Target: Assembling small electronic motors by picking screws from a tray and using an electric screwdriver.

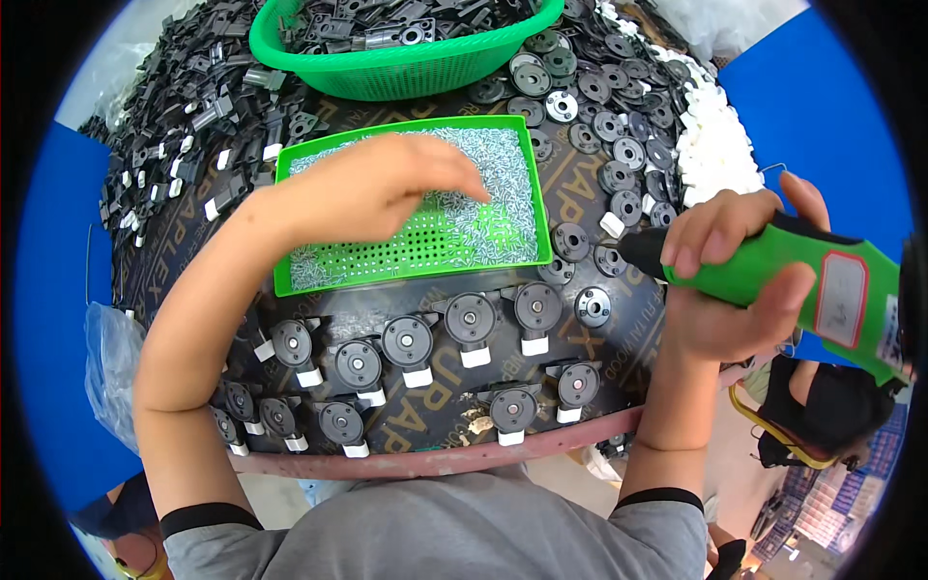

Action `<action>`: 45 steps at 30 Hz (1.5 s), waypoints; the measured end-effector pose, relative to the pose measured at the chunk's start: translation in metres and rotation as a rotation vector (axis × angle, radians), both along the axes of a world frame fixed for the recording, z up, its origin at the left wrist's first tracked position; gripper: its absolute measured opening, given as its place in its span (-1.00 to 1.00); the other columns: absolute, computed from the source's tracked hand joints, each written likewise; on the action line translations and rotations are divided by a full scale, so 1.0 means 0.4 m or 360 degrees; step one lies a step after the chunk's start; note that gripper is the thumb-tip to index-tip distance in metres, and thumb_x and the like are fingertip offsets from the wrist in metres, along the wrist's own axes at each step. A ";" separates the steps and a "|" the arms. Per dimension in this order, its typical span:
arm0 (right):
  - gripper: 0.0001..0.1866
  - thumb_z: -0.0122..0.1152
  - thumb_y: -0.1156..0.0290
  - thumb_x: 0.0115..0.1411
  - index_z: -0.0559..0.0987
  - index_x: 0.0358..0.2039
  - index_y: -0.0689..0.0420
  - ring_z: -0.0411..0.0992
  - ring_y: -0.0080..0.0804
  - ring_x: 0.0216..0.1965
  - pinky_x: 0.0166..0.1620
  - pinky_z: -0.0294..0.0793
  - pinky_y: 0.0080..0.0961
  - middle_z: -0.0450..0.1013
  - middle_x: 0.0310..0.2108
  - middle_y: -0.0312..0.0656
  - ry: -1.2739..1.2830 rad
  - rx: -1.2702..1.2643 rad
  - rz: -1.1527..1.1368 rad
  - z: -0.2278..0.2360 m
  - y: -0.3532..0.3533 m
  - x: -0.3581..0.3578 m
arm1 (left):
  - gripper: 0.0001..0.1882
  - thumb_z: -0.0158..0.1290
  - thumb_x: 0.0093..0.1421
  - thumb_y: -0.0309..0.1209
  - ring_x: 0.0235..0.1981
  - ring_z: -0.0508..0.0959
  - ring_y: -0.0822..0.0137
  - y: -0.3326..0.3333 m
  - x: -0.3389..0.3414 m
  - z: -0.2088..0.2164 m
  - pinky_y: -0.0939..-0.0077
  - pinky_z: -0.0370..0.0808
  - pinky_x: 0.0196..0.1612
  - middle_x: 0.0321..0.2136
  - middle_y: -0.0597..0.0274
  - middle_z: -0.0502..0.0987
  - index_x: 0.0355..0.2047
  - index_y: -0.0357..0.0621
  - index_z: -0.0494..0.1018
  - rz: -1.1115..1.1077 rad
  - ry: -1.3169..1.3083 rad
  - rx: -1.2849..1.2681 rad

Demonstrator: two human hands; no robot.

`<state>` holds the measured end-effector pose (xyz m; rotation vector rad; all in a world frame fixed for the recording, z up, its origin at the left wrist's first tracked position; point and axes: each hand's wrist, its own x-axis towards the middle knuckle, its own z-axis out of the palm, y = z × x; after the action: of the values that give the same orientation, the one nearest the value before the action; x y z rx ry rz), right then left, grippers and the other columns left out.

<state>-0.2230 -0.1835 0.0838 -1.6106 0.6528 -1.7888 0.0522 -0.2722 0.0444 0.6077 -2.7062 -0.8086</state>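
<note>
Screws (505, 159), loose in the green tray (543, 227) on the counter (633, 333), under the left grip (387, 184); probably best pinched from the thicker heap, a few at a time; left grip: loosely curled, fingertips partly hidden, impossible to tell whether pinching any; right grip (717, 324): wrapped round the green power screwdriver (773, 256), best tilted clear of the tray.
</note>
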 end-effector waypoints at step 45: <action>-0.29 -0.05 -0.17 0.32 0.23 0.17 0.22 0.25 -0.47 -0.62 -0.57 0.34 -0.49 0.27 -0.52 -0.21 0.0006 -0.0145 0.0027 -0.019 -0.008 -0.010 | -0.91 0.16 0.10 -0.52 -0.30 0.54 0.07 0.099 0.061 -0.019 0.25 0.47 -0.24 -0.41 0.14 0.48 -0.39 -0.18 0.46 0.0146 -0.0087 0.0185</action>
<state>-0.2269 -0.1866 0.0764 -1.6750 0.5650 -1.8271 0.0765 -0.2325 0.0366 0.7848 -2.6718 -0.9430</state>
